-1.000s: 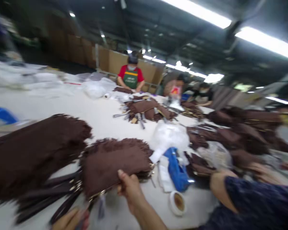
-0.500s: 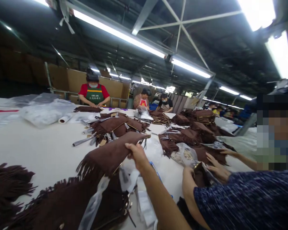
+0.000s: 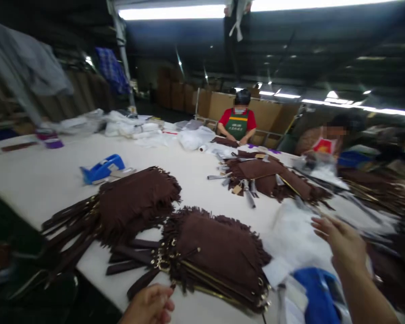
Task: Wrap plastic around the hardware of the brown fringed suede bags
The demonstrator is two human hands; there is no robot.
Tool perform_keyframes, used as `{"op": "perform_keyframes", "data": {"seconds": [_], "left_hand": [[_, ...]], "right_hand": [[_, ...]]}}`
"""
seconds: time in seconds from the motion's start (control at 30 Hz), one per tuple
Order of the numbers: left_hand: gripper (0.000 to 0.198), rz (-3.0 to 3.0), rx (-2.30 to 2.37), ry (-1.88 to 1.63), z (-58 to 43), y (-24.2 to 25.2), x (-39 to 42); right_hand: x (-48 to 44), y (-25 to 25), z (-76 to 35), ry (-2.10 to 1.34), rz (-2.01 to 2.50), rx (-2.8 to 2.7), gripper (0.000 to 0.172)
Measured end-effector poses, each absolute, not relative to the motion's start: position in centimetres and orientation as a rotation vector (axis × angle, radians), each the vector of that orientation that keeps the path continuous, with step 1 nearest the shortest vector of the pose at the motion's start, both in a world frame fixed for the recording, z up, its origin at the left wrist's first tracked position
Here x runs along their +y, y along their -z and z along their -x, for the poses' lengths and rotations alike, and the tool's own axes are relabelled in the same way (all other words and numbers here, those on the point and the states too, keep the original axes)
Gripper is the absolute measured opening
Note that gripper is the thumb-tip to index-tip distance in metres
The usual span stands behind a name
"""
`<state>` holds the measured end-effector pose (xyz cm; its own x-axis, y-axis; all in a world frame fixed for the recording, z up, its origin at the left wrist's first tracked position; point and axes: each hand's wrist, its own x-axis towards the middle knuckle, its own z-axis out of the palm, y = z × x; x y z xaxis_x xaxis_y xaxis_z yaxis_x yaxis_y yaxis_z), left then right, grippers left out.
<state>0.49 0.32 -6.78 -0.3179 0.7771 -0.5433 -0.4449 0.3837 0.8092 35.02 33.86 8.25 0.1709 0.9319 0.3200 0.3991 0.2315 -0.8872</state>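
One near fringed-bag pile (image 3: 219, 238), our landmark, on the white table (image 3: 47, 180). Left hand (image 3: 150, 306) at its near-left corner, fingers curled, grip: cannot tell; right hand (image 3: 347, 245) right of it, fingers loose, empty. We judge body grips, clear of fringe (image 3: 256, 236), steadiest.

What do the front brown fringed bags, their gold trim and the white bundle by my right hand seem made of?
Bags: probably suede or similar fabric, matte with cut fringe. Gold trim: likely polished metal, since it glints. White bundle: perhaps thin plastic, pale and crumpled, but blurred.
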Motion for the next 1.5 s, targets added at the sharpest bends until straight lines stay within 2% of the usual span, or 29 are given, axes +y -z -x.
{"op": "perform_keyframes", "data": {"seconds": [0.1,0.17,0.3,0.43,0.53,0.6,0.7,0.83,0.93,1.07,1.17,1.23,1.33,1.4,1.5], "left_hand": [[0.045,-0.430,1.517,-1.337,1.1,6.2,0.1],[0.037,-0.565,1.633,-1.350,2.0,5.0,0.0],[0.030,-0.755,1.861,-1.334,3.1,2.8,0.0],[0.028,-1.257,2.049,-1.300,2.3,2.1,2.2],[0.035,-1.625,2.148,-1.145,1.1,2.5,4.9],[0.028,-1.687,2.200,-1.120,0.5,3.0,6.3],[0.015,-1.619,2.144,-1.270,0.1,3.3,7.1],[0.015,-1.516,1.870,-1.543,0.1,1.2,5.9],[0.013,-1.492,1.717,-1.606,-0.1,-0.7,3.4],[0.020,-1.420,1.604,-1.442,0.3,0.6,-0.8],[0.032,-1.199,1.856,-1.426,1.4,3.2,-2.6],[0.041,-1.314,2.054,-1.364,2.2,4.4,-2.5],[0.049,-1.758,2.153,-1.052,2.9,4.9,-0.9],[0.049,-1.930,2.172,-0.844,3.1,4.9,0.6],[0.035,-2.005,2.238,-0.678,3.1,4.3,2.1]], "right_hand": [[30.5,-3.1,-28.8,-0.889,1.335,-1.683,0.041],[26.4,-1.3,-24.6,-0.894,1.178,-2.101,0.034],[19.4,0.8,-19.3,-0.622,0.848,-2.609,0.034],[17.1,2.5,-18.3,-0.310,0.850,-2.754,0.020],[17.0,2.9,-18.1,-0.120,0.811,-2.839,0.009],[16.9,2.8,-17.7,-0.021,0.789,-2.874,0.005],[16.9,2.2,-17.2,0.063,0.780,-2.902,0.009],[16.3,0.2,-18.2,0.081,0.794,-2.881,0.010],[14.9,-0.8,-19.7,0.060,0.804,-2.810,0.007],[12.6,1.0,-20.5,0.036,0.803,-2.818,0.010],[11.7,3.6,-20.2,0.040,0.793,-2.848,0.013],[11.6,4.7,-20.0,0.037,0.806,-2.849,0.014],[11.7,4.8,-20.1,-0.028,0.794,-2.835,0.013],[11.8,4.3,-20.4,-0.080,0.775,-2.808,0.013],[11.9,3.9,-20.8,-0.120,0.766,-2.756,0.014]]}}
